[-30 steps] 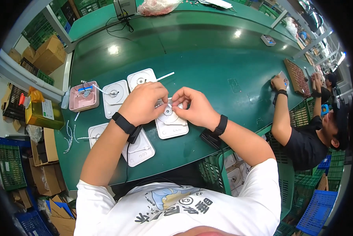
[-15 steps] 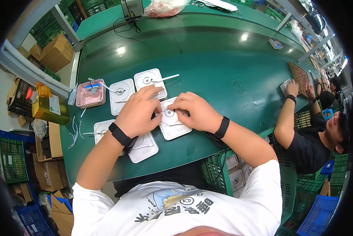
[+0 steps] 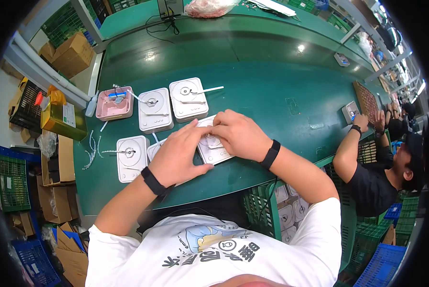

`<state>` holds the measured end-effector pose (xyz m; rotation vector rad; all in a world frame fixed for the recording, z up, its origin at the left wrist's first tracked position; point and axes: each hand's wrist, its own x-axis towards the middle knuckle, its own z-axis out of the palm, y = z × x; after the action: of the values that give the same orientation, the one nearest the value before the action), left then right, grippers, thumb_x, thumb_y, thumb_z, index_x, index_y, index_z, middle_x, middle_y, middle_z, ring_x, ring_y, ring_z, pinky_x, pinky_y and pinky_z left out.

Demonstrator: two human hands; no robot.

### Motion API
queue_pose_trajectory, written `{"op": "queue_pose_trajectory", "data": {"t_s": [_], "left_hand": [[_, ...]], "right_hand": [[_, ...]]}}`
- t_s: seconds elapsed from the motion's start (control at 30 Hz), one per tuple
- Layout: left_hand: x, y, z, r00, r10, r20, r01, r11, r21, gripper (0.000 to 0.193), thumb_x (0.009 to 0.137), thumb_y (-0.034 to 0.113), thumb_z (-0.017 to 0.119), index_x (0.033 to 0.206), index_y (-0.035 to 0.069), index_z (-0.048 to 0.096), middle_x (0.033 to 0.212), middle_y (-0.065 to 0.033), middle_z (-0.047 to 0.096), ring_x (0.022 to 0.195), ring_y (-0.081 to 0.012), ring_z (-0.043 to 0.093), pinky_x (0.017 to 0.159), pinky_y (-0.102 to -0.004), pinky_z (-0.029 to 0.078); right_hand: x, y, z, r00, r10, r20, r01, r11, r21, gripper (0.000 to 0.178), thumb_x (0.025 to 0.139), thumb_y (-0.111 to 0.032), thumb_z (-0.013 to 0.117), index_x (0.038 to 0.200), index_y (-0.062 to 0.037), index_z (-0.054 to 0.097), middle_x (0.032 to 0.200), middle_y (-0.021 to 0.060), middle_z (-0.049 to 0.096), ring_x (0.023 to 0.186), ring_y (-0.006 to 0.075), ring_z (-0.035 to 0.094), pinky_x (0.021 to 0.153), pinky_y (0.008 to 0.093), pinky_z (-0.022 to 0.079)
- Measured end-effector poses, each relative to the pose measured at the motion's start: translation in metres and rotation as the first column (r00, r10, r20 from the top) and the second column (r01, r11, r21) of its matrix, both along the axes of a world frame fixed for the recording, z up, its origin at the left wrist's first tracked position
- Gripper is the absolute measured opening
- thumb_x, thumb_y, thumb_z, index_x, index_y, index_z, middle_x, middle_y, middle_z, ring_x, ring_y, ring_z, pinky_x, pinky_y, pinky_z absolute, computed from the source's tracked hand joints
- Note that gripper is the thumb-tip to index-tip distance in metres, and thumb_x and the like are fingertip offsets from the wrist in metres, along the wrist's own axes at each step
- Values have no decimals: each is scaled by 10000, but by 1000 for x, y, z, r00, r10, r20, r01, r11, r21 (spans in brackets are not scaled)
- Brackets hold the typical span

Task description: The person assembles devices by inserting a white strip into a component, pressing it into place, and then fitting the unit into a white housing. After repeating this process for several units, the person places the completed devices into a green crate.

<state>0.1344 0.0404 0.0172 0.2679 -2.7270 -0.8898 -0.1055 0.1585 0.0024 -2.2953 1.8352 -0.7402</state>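
Observation:
Both hands meet over a small white case shaped like a record player, which lies tilted in front of me. My left hand has its fingers stretched across the case's upper left edge, with the thumb held apart. Bent and pressed together, the fingers of my right hand touch the round disc on top; what they pinch, if anything, is hidden. Beyond the hands stand two similar white cases with thin strips sticking out of them. Another case lies at the left, and one more is mostly covered by my left hand.
A pink open box with a blue part inside sits at the left. Loose white strips and a yellow-green can are near the table's left edge. A co-worker works at the right, beside a green crate of white cases.
My left hand has opened from a pinch, its fingers now flatter and its thumb spread. My right hand has shifted slightly over the disc. The view has moved a little.

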Motion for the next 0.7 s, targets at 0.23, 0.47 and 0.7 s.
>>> {"op": "queue_pose_trajectory", "data": {"t_s": [0.23, 0.47, 0.7], "left_hand": [[-4, 18, 6, 994, 95, 52, -92, 994, -59, 1184, 800, 192, 1012, 1742, -17, 325, 1507, -252, 701, 1433, -465, 658, 1190, -517, 541], [0, 10, -1, 996, 60, 63, -61, 998, 23, 1233, 815, 190, 1007, 1780, 4, 262, 1535, -240, 709, 1395, -446, 689, 1175, -496, 564], [-1, 2, 2, 999, 7, 38, -8, 999, 31, 1123, 833, 184, 982, 1743, 34, 340, 1513, -233, 694, 1339, -432, 710, 1076, -488, 626]], "right_hand": [[9, -18, 33, 981, -62, 184, 23, 978, 205, 211, 876, -196, 833, 1020, -44, 847, 969, 151, 758, 910, 364, 750, 817, 459, 615], [15, -21, 34, 904, -370, 215, 187, 794, 579, 259, 790, -292, 889, 751, -45, 821, 741, 127, 782, 672, 297, 750, 661, 428, 592], [3, -22, 36, 931, -326, 166, 180, 803, 569, 193, 773, -237, 884, 783, -51, 832, 753, 105, 784, 667, 263, 736, 655, 396, 590]]}}
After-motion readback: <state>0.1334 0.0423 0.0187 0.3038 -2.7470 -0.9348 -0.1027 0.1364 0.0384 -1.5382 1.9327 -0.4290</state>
